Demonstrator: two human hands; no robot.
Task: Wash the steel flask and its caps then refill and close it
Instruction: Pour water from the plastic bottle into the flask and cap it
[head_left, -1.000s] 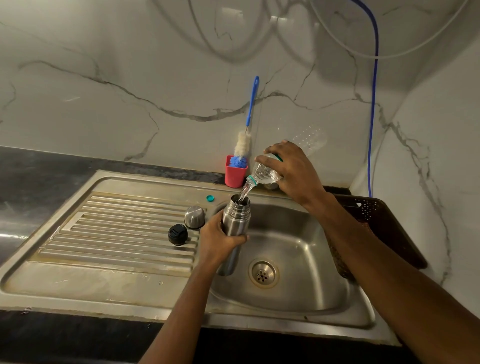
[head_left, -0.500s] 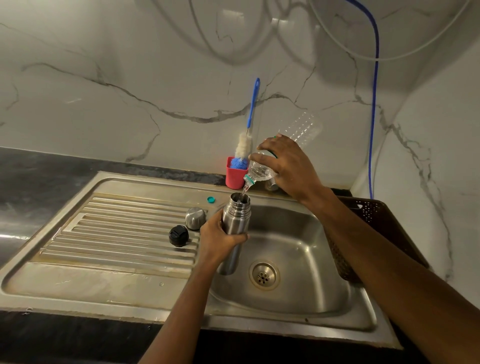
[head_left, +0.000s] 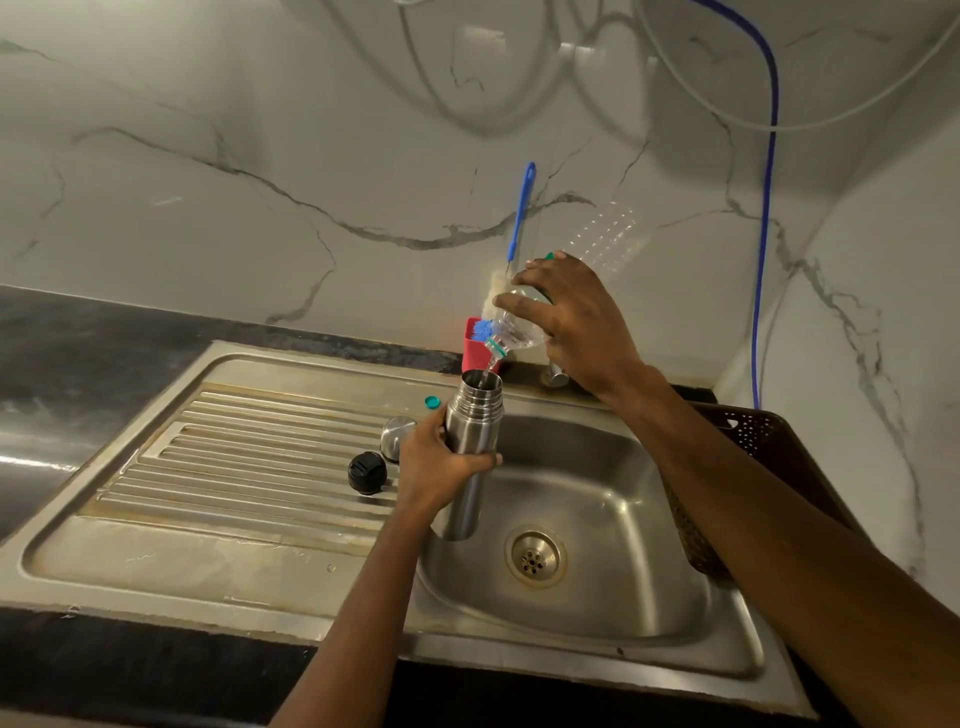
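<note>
The left hand is wrapped around the steel flask, holding it over the sink basin, long axis nearly upright, open mouth up and tilted slightly right. The right hand grips a clear plastic bottle tipped neck-down-left, water trickling into the flask's mouth. The steel cap and black cap sit on the drainboard

The left hand wraps the steel flask (upright); above it, the right hand tips a clear plastic bottle downward.
</note>
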